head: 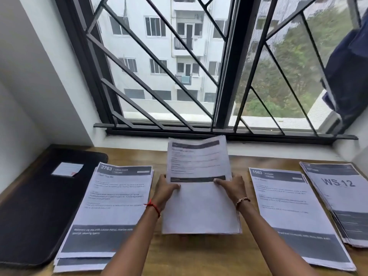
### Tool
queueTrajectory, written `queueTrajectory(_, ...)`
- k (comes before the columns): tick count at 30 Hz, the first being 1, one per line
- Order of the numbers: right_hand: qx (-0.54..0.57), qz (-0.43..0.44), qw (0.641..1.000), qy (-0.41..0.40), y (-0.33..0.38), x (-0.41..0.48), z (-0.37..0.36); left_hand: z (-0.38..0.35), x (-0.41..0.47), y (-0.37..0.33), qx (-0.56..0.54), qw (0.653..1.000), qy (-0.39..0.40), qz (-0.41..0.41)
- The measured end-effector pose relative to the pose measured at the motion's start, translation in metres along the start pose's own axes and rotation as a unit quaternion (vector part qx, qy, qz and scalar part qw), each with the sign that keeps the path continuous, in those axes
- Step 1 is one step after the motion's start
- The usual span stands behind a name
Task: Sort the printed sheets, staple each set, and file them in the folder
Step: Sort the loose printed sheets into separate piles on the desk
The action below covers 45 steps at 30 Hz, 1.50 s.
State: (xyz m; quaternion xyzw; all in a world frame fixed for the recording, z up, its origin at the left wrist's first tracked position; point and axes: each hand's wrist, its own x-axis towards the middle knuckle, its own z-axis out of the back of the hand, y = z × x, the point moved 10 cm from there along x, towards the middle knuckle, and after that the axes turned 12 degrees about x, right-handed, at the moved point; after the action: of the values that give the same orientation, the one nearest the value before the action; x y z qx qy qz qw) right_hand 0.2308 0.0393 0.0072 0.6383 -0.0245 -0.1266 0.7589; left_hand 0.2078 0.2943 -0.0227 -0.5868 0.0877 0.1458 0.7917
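In the middle of the wooden desk [241, 164] I hold a stack of printed sheets [199, 210]. My left hand [166, 189] grips its left edge and my right hand [232, 188] grips its right edge. The top sheet [197, 160] is raised and folded back toward the window, its printed side facing me. A pile headed "2763" [111, 208] lies to the left. To the right lie a pile headed "1563" [288, 214] and a pile marked "WS 12" [340, 198]. A black folder [39, 200] lies closed at the far left. No stapler is in view.
A barred window [179, 66] with a sill runs along the desk's far edge. A white wall stands at the left. A dark blue cloth [348, 72] hangs at the window's right side. Bare wood shows along the near edge between my arms.
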Motion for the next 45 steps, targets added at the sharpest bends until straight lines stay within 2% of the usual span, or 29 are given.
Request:
queueTrajectory(3,-0.113,-0.069,0.991,-0.007,-0.050,0.002,0.009,-0.021,-0.005,0.037,0.102,0.993,0.005,0.054)
queueTrajectory(6,-0.199,-0.087,0.976,-0.018,-0.073,0.002,0.016,-0.016,-0.011,0.042,0.210,0.974,-0.071,0.046)
queueTrajectory(9,-0.260,-0.067,0.962,-0.051,-0.072,0.001,0.022,-0.018,-0.009,0.038,0.205,0.975,-0.079,0.013)
queueTrajectory(12,-0.290,-0.029,0.956,0.010,-0.072,-0.003,0.002,-0.025,-0.009,0.034,0.198,0.978,-0.063,-0.012)
queueTrajectory(17,-0.286,-0.026,0.957,-0.043,-0.065,-0.004,0.008,-0.025,-0.005,0.040,0.227,0.971,-0.072,0.008)
queueTrajectory(24,-0.300,-0.015,0.953,-0.021,-0.066,0.000,0.005,-0.024,0.002,0.041,0.260,0.962,-0.086,0.018)
queueTrajectory(28,-0.268,-0.047,0.962,-0.016,-0.071,0.006,0.015,-0.018,-0.010,0.024,0.328,0.925,-0.183,0.053)
queueTrajectory(30,-0.258,-0.041,0.964,-0.044,-0.062,0.003,0.032,-0.029,-0.014,0.005,0.319,0.925,-0.209,-0.001)
queueTrajectory(34,-0.253,0.020,0.959,-0.129,-0.037,-0.004,0.090,-0.078,-0.017,-0.030,0.274,0.938,-0.173,-0.121)
queueTrajectory(38,-0.269,0.015,0.946,-0.179,-0.043,0.006,0.162,-0.141,-0.031,-0.059,0.233,0.946,-0.105,-0.202)
queueTrajectory(40,-0.285,-0.007,0.942,-0.176,-0.050,0.013,0.193,-0.171,-0.033,-0.064,0.216,0.952,-0.080,-0.201)
queueTrajectory(45,-0.327,-0.059,0.930,-0.156,-0.071,0.028,0.247,-0.238,-0.038,-0.059,0.197,0.975,-0.014,-0.100)
